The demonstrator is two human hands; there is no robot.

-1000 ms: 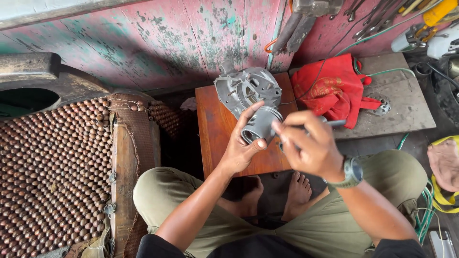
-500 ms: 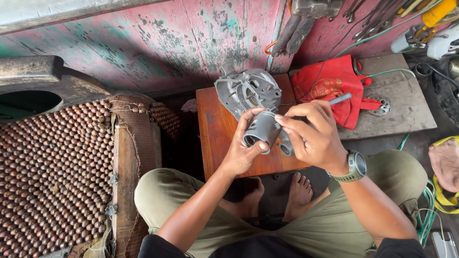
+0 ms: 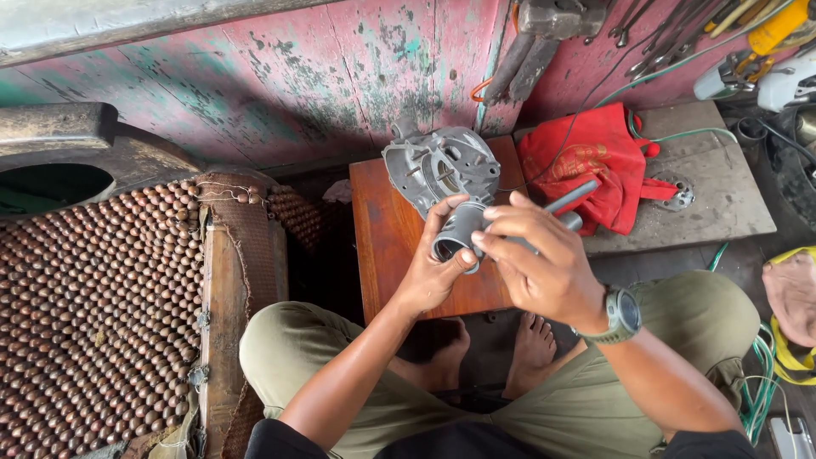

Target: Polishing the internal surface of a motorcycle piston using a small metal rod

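Note:
My left hand grips a short grey metal cylinder, hollow at its lower end, above a small brown wooden stool. My right hand, with a watch on the wrist, rests against the cylinder's side and holds a thin grey metal tool whose shaft sticks out up and to the right. A grey cast-metal housing with holes and lugs stands on the stool just behind the hands.
A red cloth lies on a grey board at the right. A beaded seat cover fills the left. A worn pink wall stands behind, with tools and a green cable at top right. My bare feet are under the stool.
Both hands have turned the cylinder so its hollow end faces down-left, and the right hand has shifted over it with the tool shaft now pointing up-right. The housing has not moved.

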